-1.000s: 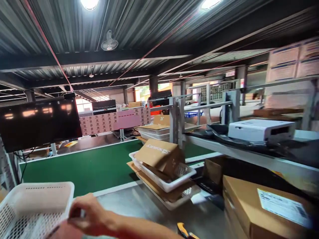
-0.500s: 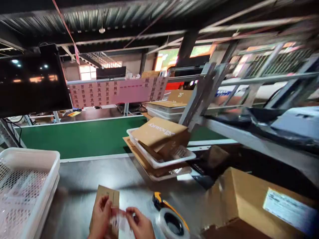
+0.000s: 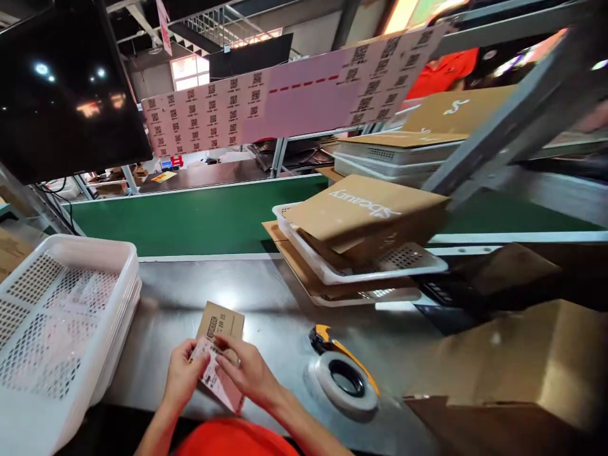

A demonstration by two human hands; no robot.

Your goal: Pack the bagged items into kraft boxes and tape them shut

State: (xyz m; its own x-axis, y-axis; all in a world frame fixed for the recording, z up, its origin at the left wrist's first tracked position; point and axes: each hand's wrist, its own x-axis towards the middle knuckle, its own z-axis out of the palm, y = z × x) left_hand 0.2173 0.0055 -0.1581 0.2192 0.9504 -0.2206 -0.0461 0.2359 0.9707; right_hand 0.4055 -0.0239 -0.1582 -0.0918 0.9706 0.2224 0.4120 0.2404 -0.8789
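Note:
My left hand [image 3: 183,370] pinches the left edge of a pinkish-white printed label [image 3: 222,385]. My right hand [image 3: 244,366] has its fingers closed at the label's upper right side. Beneath the label lies a small brown cardboard box [image 3: 223,321] with dark print, its near part covered by the label and my hands. To the right of my right hand, an orange and black tape dispenser [image 3: 354,361] rests on the metal table [image 3: 171,291] with a roll of clear tape [image 3: 323,380] on it.
Stacked white plastic baskets [image 3: 126,266] hold clear bags at the left. Behind the tape, a cardboard box [image 3: 365,202] leans in a white tray [image 3: 327,272]. A large open carton [image 3: 498,354] stands at the right. A green conveyor belt [image 3: 199,218] runs behind the table.
The view has turned downward and shifted, so my forearms and red shirt now show. My hands have come closer together, and the label now lies tilted over the small box.

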